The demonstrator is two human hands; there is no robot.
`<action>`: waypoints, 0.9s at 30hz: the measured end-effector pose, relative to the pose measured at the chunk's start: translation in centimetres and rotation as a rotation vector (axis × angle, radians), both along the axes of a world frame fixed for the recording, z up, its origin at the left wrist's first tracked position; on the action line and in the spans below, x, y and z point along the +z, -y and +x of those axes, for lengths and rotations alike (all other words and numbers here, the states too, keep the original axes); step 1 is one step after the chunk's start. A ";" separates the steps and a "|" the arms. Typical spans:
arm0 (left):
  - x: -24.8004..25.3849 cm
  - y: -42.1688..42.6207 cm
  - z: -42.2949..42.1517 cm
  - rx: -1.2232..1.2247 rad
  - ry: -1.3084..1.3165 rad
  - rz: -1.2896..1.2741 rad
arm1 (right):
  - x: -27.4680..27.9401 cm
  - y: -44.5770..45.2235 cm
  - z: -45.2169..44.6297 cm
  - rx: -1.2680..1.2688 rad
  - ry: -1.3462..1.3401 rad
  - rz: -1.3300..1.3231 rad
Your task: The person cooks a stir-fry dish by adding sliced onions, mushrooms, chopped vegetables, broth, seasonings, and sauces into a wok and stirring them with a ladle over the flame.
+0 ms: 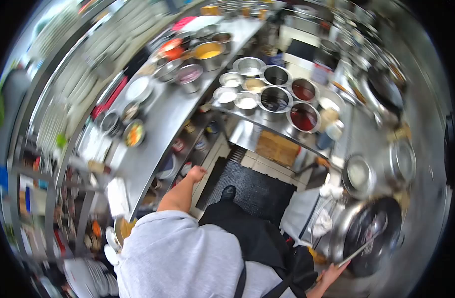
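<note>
My right hand (330,274), at the lower right, is closed around the long handle of a ladle (360,250). The ladle's bowl end lies over the inside of a large dark wok (390,211) on the stove. Away from the counters, my left hand (195,173) hangs over the floor with its fingers curled in, and nothing shows in it. Just behind the wok stands a metal pot (357,174) with pale contents. A white cloth (323,222) hangs beside the wok, on the side nearest my body.
Several steel pots of sauces and powders crowd a stand ahead, including one with red liquid (303,117). The steel counter (158,119) on the left bears bowls and a vegetable bowl (134,134). A black mat (242,184) covers the floor. Another person (88,278) is at lower left.
</note>
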State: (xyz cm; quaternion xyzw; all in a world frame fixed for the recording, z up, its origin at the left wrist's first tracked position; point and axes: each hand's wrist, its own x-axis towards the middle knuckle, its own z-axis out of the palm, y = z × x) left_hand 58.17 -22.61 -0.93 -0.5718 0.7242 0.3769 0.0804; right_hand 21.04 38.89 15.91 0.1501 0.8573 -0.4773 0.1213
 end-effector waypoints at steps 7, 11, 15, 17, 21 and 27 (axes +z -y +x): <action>3.6 7.3 1.5 0.453 -0.632 -0.154 | -6.1 -0.7 -0.8 0.194 -0.178 -0.039; 7.0 14.8 7.0 0.750 -0.884 -0.207 | -6.3 7.3 1.6 0.230 -0.121 0.021; 10.9 22.6 16.5 0.921 -1.057 -0.558 | -7.4 14.8 3.8 0.260 -0.081 0.053; 11.3 28.2 22.0 1.048 -1.149 -0.477 | -7.6 18.1 5.0 0.268 -0.065 0.065; 11.8 37.1 27.8 1.364 -1.076 -0.257 | -7.9 21.6 6.7 0.263 -0.038 0.085; 7.9 45.3 29.6 1.472 -0.712 -0.029 | -8.3 22.3 8.1 0.211 -0.032 0.091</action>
